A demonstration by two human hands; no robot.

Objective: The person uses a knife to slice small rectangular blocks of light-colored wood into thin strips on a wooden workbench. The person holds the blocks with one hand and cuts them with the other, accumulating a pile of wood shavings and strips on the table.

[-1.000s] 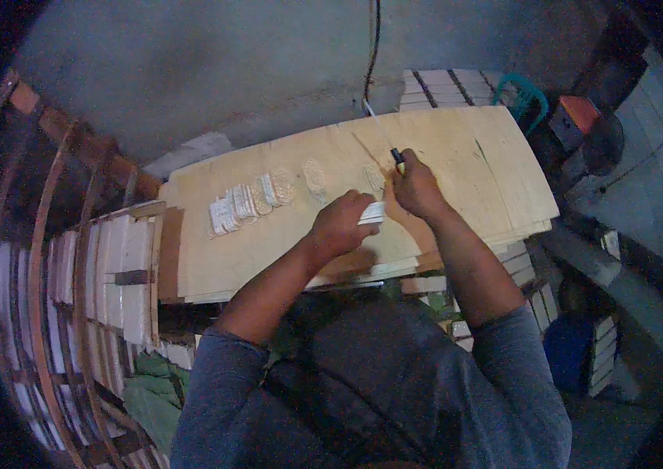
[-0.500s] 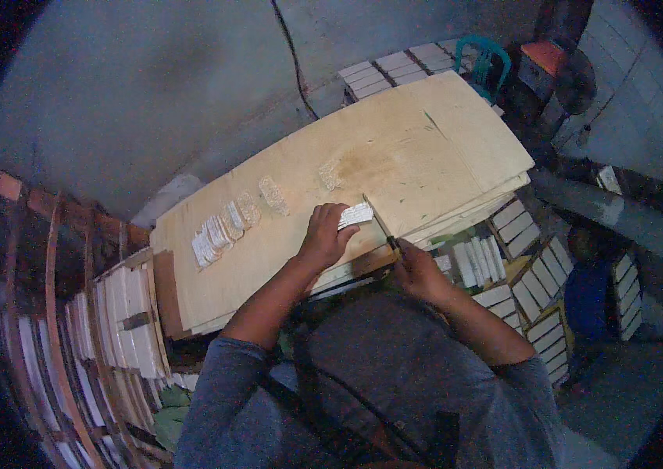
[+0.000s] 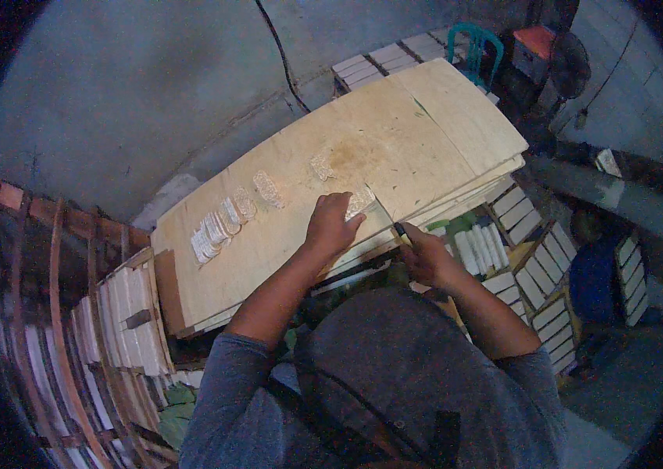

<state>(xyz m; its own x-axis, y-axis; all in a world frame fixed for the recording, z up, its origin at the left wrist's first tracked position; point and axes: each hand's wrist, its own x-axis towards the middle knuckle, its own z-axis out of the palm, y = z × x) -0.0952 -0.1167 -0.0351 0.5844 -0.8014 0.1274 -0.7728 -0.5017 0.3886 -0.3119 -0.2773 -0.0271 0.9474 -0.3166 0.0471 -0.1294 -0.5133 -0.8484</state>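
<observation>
My left hand (image 3: 329, 225) is closed on a white, grainy block of tempeh (image 3: 359, 201), its fingers along the block's left end, at the near side of a pale plywood board (image 3: 433, 133). My right hand (image 3: 428, 259) grips the handle of a knife (image 3: 386, 211). The thin blade slants away to the left, beside the block's right end; whether it touches the block is hard to tell. A row of tempeh slices (image 3: 214, 234) leans together at the left of the board. Separate slices (image 3: 268, 190) and a crumbly piece (image 3: 321, 166) lie toward the middle.
Below the board at right stand white blocks (image 3: 478, 248) and wooden trays (image 3: 546, 266) of blocks. A slatted rack (image 3: 56, 313) fills the left side, with green leaves (image 3: 178, 408) near it. Beyond the far right corner are a teal chair (image 3: 475, 48) and a fan (image 3: 570, 66).
The block has turned in my left hand, its grainy face now upward. My left hand has shifted slightly right and away from me. The knife stays at the block's right.
</observation>
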